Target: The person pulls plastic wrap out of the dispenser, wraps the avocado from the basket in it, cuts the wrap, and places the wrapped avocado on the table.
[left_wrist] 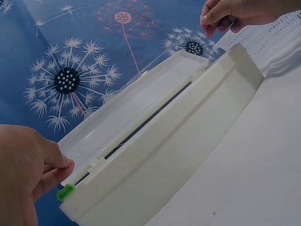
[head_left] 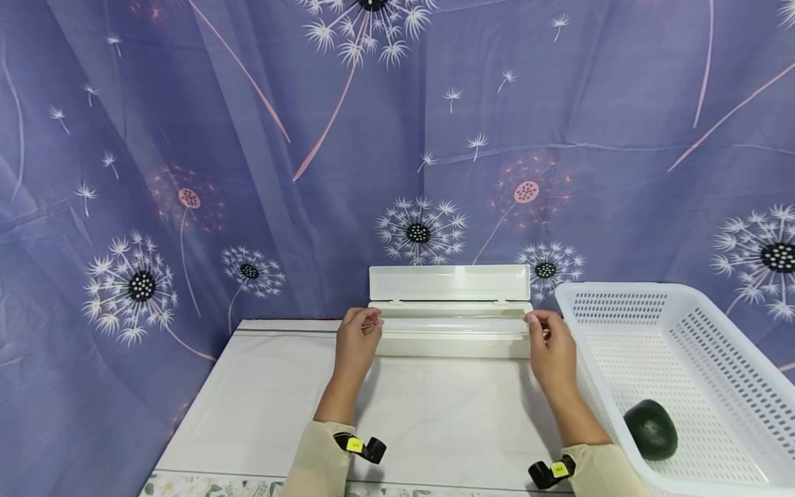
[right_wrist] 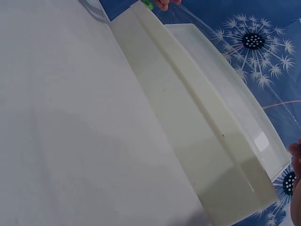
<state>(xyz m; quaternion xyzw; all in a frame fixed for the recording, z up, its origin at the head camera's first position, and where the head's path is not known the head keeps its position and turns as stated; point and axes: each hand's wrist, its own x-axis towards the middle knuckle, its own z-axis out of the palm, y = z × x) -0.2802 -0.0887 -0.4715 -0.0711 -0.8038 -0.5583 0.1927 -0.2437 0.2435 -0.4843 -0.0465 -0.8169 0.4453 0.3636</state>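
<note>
A long white cling film dispenser point(head_left: 453, 346) lies near the back of the table, its hinged lid point(head_left: 450, 283) tipped back. Clear plastic film point(head_left: 452, 324) stretches between the two hands above it. At the left end, my left hand point(head_left: 358, 345) pinches one corner of the film between thumb and fingers. My right hand point(head_left: 554, 353) pinches the other corner at the right end. A green slider point(left_wrist: 66, 192) shows at the dispenser's left end in the left wrist view. Only part of the right hand point(right_wrist: 296, 165) enters the right wrist view.
A white perforated basket point(head_left: 702, 324) stands to the right, close to the right forearm. Inside it lies a dark green rounded fruit or vegetable point(head_left: 651, 429). A white cloth point(head_left: 435, 414) covers the table; a patterned purple curtain point(head_left: 279, 207) hangs behind.
</note>
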